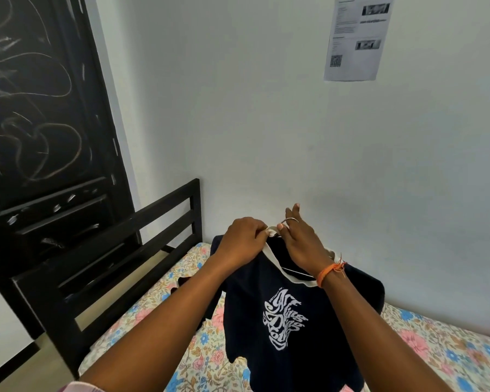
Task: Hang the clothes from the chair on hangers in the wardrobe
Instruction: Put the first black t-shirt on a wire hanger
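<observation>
A navy T-shirt [289, 315] with a white collar and a white swirly print hangs in front of me above the bed. A wire hanger [290, 220] sits inside its neck, the metal hook sticking up and a thin arm showing at the collar. My left hand [244, 241] pinches the white collar at the top. My right hand [300, 244], an orange thread band on its wrist, holds the hanger at the base of the hook, thumb and fingers around it. The shirt's lower hem drapes down onto the bedsheet.
A bed with a floral sheet [159, 315] lies below, with a black slatted headboard [130, 244] on the left. A black door with chalk scribbles [40, 108] stands behind it. A printed paper [357, 38] is stuck on the white wall.
</observation>
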`<state>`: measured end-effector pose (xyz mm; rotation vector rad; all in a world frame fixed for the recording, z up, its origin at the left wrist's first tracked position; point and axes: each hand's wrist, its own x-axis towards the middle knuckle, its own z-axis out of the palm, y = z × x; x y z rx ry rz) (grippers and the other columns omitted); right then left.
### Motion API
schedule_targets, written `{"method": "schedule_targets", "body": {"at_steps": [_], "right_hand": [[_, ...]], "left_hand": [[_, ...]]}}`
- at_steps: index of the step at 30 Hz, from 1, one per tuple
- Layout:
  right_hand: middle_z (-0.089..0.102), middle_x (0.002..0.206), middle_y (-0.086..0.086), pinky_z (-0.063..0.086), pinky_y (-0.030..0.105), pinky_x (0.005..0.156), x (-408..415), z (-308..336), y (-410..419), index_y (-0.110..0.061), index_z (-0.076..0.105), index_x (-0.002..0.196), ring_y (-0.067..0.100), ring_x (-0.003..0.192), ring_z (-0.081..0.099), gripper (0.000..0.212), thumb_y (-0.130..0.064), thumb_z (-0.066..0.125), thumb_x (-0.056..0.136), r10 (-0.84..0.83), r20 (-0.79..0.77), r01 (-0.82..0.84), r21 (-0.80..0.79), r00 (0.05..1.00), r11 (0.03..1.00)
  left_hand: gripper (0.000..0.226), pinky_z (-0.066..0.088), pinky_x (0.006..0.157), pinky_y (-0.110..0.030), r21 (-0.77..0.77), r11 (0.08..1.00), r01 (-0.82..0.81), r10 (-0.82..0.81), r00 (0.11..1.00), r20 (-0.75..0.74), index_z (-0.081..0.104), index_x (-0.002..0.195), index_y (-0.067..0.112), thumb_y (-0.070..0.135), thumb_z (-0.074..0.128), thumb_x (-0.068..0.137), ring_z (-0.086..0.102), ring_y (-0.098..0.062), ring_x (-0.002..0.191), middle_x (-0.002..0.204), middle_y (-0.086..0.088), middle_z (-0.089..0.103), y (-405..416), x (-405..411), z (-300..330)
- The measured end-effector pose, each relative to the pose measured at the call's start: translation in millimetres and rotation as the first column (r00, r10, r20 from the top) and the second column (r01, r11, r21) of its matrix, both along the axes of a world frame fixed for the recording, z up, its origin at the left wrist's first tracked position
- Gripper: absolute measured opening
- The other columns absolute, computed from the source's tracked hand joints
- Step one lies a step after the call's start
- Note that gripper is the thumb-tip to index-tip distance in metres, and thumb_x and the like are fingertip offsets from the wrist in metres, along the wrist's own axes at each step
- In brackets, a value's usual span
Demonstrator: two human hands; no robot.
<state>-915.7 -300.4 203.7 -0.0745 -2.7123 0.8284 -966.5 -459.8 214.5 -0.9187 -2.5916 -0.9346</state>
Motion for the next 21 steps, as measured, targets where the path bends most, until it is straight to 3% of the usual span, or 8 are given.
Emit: {"method": "schedule_targets", "body": {"at_steps": [4,6,8,9,11,14,17,21], "right_hand": [[-0.004,0.167,-0.003,0.004,0.062,0.118,7,2,-14,-0.021,0.012,0.158,0.02,0.153,0.002,0.056,-0.038,0.027,0.107,0.102,0.147,-0.11,0.047,0.984,0.993],[0.022,0.163,0.003,0.015,0.062,0.118,10,6,-15,-0.021,0.005,0.159,0.025,0.15,0.021,0.06,-0.035,0.03,0.107,0.109,0.135,-0.118,0.062,0.985,0.991],[0.065,0.123,0.007,0.045,0.052,0.1,9,9,-7,-0.018,0.0,0.158,0.028,0.117,0.058,0.064,-0.03,0.034,0.106,0.108,0.08,-0.107,-0.012,0.991,0.994],[0.068,0.096,0.006,0.049,0.046,0.085,8,10,-2,-0.016,-0.003,0.159,0.027,0.093,0.064,0.067,-0.025,0.036,0.105,0.088,0.065,-0.084,-0.064,0.994,0.994],[0.061,0.072,0.011,0.048,0.045,0.069,8,12,7,-0.017,-0.015,0.156,0.026,0.067,0.059,0.074,-0.023,0.038,0.106,0.044,0.065,-0.034,-0.136,0.997,0.99],[0.06,0.071,0.016,0.048,0.036,0.064,11,16,13,-0.02,-0.028,0.152,0.021,0.062,0.055,0.082,-0.026,0.04,0.106,0.038,0.068,-0.027,-0.16,0.997,0.987],[0.051,0.059,0.003,0.039,0.015,0.052,15,21,3,-0.018,-0.032,0.149,0.01,0.053,0.048,0.085,-0.024,0.041,0.106,0.043,0.06,-0.033,-0.16,0.997,0.987],[0.048,0.058,-0.001,0.038,0.013,0.05,15,27,-4,-0.016,-0.034,0.148,0.009,0.051,0.046,0.086,-0.027,0.04,0.106,0.054,0.01,-0.052,-0.154,0.998,0.987]], "left_hand": [[0.023,0.048,0.073,-0.033,0.05,0.998,-0.026,0.033,0.987,-0.157,0.073,0.1,0.015,0.025,0.054,0.094,0.056,-0.015,0.087,0.091,0.0,0.063,4,6,-3],[0.02,0.046,0.073,-0.03,0.041,0.999,-0.009,0.019,0.963,-0.268,0.072,0.103,0.015,0.021,0.056,0.093,0.054,-0.015,0.09,0.095,0.001,0.062,4,8,-4],[0.015,0.048,0.069,-0.03,0.039,0.999,-0.015,0.028,0.927,-0.374,0.072,0.099,0.015,0.02,0.06,0.091,0.056,-0.015,0.086,0.093,0.002,0.063,-3,9,-5],[0.013,0.05,0.067,-0.031,0.036,0.999,-0.026,0.039,0.908,-0.418,0.072,0.096,0.015,0.019,0.062,0.089,0.057,-0.015,0.082,0.09,0.002,0.064,-7,8,-6],[0.012,0.05,0.064,-0.031,0.024,0.999,-0.044,0.05,0.884,-0.464,0.073,0.095,0.015,0.017,0.064,0.087,0.06,-0.017,0.079,0.088,0.001,0.065,-13,8,-10],[0.017,0.051,0.067,-0.03,0.046,0.999,-0.024,0.04,0.92,-0.39,0.072,0.101,0.016,0.021,0.061,0.09,0.062,-0.016,0.084,0.094,0.003,0.067,-15,12,-12],[0.02,0.052,0.072,-0.029,0.142,0.99,-0.014,0.052,0.96,-0.274,0.068,0.11,0.017,0.026,0.056,0.096,0.062,-0.012,0.086,0.103,0.005,0.062,-10,21,-9],[0.02,0.052,0.069,-0.028,0.351,0.936,-0.01,0.06,0.989,-0.132,0.055,0.11,0.02,0.032,0.061,0.095,0.055,-0.006,0.079,0.104,0.011,0.051,-2,45,-24]]}}
